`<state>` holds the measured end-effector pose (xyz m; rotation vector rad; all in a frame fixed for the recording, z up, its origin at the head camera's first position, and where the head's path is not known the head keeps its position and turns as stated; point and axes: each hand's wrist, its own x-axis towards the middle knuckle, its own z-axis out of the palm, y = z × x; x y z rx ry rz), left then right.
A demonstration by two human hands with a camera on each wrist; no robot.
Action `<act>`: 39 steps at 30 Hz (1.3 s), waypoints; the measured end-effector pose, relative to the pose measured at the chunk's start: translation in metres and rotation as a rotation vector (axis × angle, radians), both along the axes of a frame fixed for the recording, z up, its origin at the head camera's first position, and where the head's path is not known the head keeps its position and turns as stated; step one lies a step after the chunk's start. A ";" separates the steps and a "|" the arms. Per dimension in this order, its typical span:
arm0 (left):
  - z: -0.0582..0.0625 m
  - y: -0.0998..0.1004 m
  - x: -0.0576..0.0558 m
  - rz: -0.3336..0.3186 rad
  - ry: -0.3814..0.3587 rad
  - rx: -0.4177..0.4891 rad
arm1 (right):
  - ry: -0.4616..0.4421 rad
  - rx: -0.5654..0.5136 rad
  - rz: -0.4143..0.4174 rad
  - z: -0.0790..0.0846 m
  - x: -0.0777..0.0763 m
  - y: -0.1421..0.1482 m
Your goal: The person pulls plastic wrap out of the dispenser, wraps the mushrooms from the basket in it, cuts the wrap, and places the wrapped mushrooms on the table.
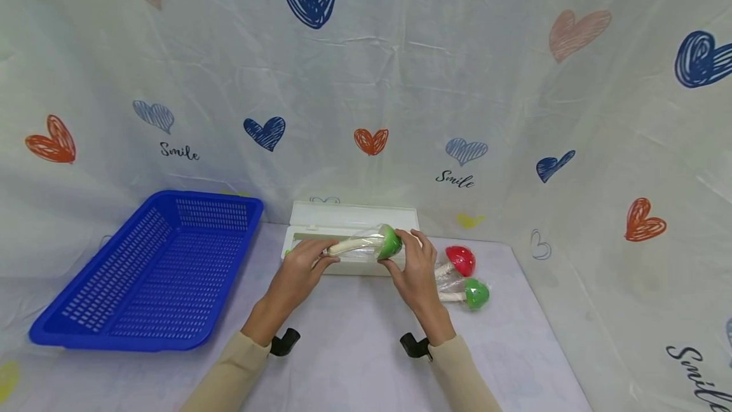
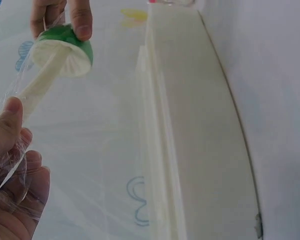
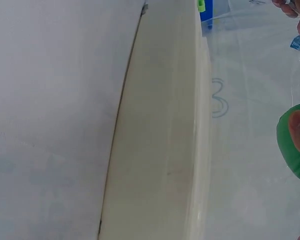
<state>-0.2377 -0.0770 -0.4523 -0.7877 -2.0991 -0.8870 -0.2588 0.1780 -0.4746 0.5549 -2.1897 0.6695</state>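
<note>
Both hands hold a toy mushroom (image 1: 357, 244) in clear plastic wrap, with a green cap and a pale stem, raised over the white box (image 1: 354, 267). My left hand (image 1: 298, 270) pinches the stem end and its wrap between thumb and fingers. At the other end my right hand (image 1: 416, 270) grips the green cap, thumb below and fingers above in the head view. In the left wrist view the cap's pale underside faces the camera. The box's lid (image 1: 354, 214) stands open behind; its inside is partly hidden by the mushroom and hands.
Beside the right hand lie a wrapped red-capped mushroom (image 1: 460, 261) and a wrapped green-capped one (image 1: 476, 294). A blue plastic basket (image 1: 229, 301) stands on the left of the table (image 1: 354, 348). A heart-printed curtain (image 1: 366, 81) hangs behind the box.
</note>
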 end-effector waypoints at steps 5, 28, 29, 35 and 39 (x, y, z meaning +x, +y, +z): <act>0.003 0.000 0.001 -0.006 0.012 0.006 | 0.008 -0.008 -0.003 0.003 0.002 0.001; 0.020 -0.001 0.012 -0.029 0.056 0.015 | 0.052 -0.016 0.029 0.023 0.014 0.004; 0.021 -0.001 0.012 -0.031 0.060 0.016 | 0.052 -0.016 0.030 0.024 0.014 0.004; 0.027 0.000 0.015 -0.048 0.070 0.020 | 0.045 -0.025 0.035 0.028 0.019 0.005; 0.030 -0.001 0.018 -0.076 0.080 0.025 | 0.044 -0.028 0.038 0.031 0.022 0.007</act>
